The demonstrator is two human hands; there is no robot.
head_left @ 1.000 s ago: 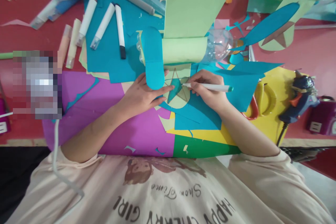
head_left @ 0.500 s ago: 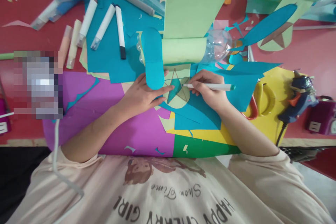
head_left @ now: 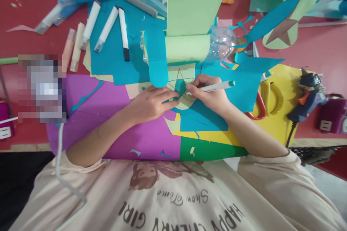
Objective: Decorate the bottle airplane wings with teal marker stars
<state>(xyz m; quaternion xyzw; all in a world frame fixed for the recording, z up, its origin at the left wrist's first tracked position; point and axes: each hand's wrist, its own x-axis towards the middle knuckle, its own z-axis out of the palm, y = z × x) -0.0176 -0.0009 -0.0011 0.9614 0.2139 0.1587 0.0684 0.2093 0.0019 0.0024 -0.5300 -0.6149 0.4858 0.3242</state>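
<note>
Fingers (head_left: 199, 94) of my right hand (head_left: 214, 99) pinch a white marker (head_left: 217, 86); my left hand (head_left: 150, 104) rests, fingers extended, on star paper (head_left: 180, 86). Around them I see a purple sheet (head_left: 141, 133), red table (head_left: 29, 43).

**Legible lettering**

Two lines are printed in dark ink on the pale shirt (head_left: 173, 191), seen upside down: "Show Time" in script and, beneath it on the garment, "HAPPY CHERRY GIRL" in capitals, the middle word being partly cut by the frame's edge. The white label (head_left: 325, 126) on the purple box (head_left: 336, 113) at the right cannot be read; any marking on the green-ended marker (head_left: 217, 86) is too small to be made out.
</note>
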